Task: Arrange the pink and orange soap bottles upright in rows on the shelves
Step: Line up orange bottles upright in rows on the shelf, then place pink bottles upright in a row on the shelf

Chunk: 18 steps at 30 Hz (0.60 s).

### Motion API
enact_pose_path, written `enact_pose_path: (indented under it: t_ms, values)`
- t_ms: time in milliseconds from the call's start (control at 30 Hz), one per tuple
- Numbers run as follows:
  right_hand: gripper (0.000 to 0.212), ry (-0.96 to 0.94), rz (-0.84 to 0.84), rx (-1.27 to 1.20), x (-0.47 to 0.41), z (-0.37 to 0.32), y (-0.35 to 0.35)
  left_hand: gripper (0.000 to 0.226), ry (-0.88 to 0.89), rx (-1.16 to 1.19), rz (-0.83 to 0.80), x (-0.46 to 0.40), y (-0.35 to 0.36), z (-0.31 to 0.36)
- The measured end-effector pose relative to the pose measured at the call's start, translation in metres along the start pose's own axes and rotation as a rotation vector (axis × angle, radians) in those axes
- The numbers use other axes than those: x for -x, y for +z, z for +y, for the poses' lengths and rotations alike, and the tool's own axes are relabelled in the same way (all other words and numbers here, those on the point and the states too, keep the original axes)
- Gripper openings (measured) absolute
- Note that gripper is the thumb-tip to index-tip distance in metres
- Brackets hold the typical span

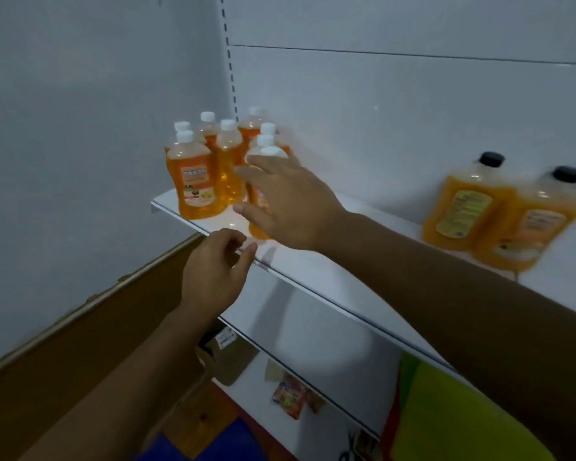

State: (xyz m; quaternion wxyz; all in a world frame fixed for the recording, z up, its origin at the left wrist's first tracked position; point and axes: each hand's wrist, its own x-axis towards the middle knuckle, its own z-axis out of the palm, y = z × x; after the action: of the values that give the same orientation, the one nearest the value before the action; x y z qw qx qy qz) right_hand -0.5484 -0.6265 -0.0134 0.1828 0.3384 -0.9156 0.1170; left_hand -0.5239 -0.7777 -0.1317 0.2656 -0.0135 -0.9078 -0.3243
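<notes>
Several orange soap bottles with white caps [197, 181] stand upright in a cluster at the left end of the white shelf [316, 277]. My right hand [286, 204] reaches over the shelf with fingers spread, just in front of the nearest orange bottle [258, 214], which it partly hides; whether it touches the bottle cannot be told. My left hand [213, 271] hovers at the shelf's front edge, fingers loosely curled, holding nothing. Two larger orange bottles with black caps [499, 211] stand at the right of the same shelf. No pink bottles are in view.
A lower white shelf [313, 371] holds a cardboard piece [226, 357] and a small snack packet [288, 395]. A green and red cloth [446, 414] hangs at lower right. A brown wooden edge [80, 314] runs along the wall at left.
</notes>
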Motion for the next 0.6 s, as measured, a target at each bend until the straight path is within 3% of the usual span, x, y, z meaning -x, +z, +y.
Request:
enact_pose_path:
  t_ms: [333,600]
  values:
    - [0.057,0.392,-0.034,0.02,0.222,0.079,-0.076,0.028,0.248,0.151,-0.275,0.099,0.076,0.164]
    - [0.056,0.698,-0.039,0.117,0.335,0.118,-0.134,0.031,0.384,0.322,-0.474,0.131,0.128,0.265]
